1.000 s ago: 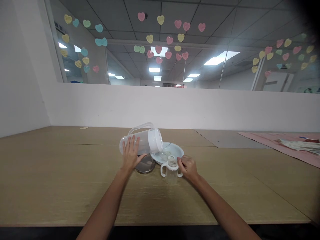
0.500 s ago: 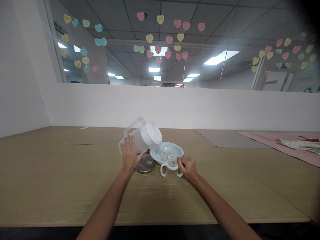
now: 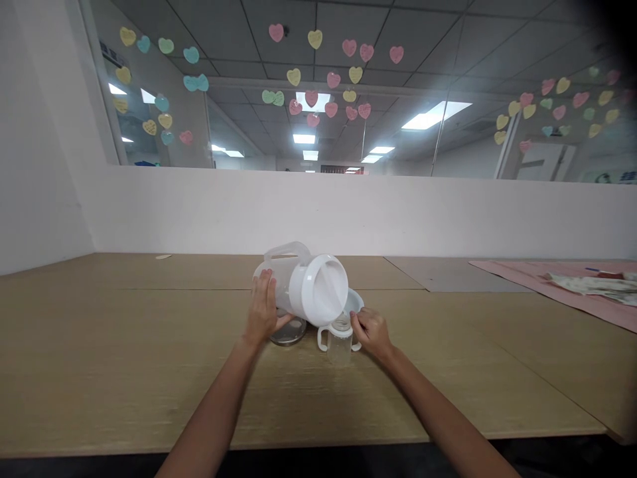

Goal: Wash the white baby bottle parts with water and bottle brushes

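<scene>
A translucent pitcher point(image 3: 286, 275) with a white lid is tipped far over to the right, its clear handle uppermost. My left hand point(image 3: 261, 309) is wrapped round its body, thumb underneath. The lid's rim hangs just above the open mouth of a clear baby bottle point(image 3: 339, 348) with two white handles, upright on the table. My right hand point(image 3: 371, 330) is closed at the bottle's right handle, close to its neck. Behind, a pale blue bowl point(image 3: 354, 300) is mostly hidden by the pitcher. Under my left thumb lies a round metal lid point(image 3: 288, 335), partly covered.
The wooden table point(image 3: 149, 372) meets a white wall point(image 3: 223, 209) at the back, below a window with heart-shaped notes. At far right, a pink cloth point(image 3: 537, 282) has a whitish cloth point(image 3: 587, 284) on it. A small flat beige piece point(image 3: 163, 257) lies at the back left.
My left hand has moved right and tipped the pitcher further, bringing its lid over the bottle's mouth and across the bowl. My right hand has stayed at the bottle.
</scene>
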`<state>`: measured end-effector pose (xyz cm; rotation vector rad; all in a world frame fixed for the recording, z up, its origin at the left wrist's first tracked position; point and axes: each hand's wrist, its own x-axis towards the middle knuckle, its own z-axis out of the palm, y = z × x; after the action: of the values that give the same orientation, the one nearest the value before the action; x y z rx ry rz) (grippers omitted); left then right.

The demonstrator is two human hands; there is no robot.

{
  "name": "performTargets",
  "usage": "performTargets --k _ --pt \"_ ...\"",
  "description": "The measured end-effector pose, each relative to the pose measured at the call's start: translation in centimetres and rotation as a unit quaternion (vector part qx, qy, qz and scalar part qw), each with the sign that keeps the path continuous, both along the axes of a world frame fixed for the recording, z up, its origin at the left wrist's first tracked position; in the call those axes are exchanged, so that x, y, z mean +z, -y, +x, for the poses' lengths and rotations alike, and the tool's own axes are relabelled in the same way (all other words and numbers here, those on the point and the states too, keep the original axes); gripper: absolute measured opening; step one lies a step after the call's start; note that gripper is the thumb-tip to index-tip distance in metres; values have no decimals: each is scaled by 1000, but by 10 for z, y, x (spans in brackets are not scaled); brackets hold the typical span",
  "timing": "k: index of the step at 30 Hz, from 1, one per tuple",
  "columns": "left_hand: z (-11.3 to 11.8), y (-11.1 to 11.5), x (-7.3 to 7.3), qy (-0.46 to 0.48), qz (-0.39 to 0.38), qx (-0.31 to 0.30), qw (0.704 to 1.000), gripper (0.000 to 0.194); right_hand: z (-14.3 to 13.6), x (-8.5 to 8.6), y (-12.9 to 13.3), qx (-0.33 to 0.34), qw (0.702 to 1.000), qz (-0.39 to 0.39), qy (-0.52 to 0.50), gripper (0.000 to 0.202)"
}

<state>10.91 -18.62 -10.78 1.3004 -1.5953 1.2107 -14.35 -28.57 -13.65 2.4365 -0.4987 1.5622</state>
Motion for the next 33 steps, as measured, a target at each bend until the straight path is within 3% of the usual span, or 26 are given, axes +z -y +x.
performTargets --k 13,18,23,27,30,33 --pt "0 2 -1 15 5 -3 1000 88 0 0 0 -4 1000 -1 -3 41" --pt "-10 3 -4 -98 10 -23 995 94 -1 -1 2 -7 1000 11 -14 41" --pt "-17 3 -2 -324 -14 8 946 96 -2 0 2 -8 997 67 -37 39" --pt "-7 2 1 -414 -53 83 905 94 -4 5 3 -22 989 148 17 38" --pt "3 4 -1 -457 -62 142 876 96 -9 8 12 -109 964 230 82 37" --pt "11 7 -6 -505 -63 174 843 97 -16 9 25 -228 920 316 46 30"
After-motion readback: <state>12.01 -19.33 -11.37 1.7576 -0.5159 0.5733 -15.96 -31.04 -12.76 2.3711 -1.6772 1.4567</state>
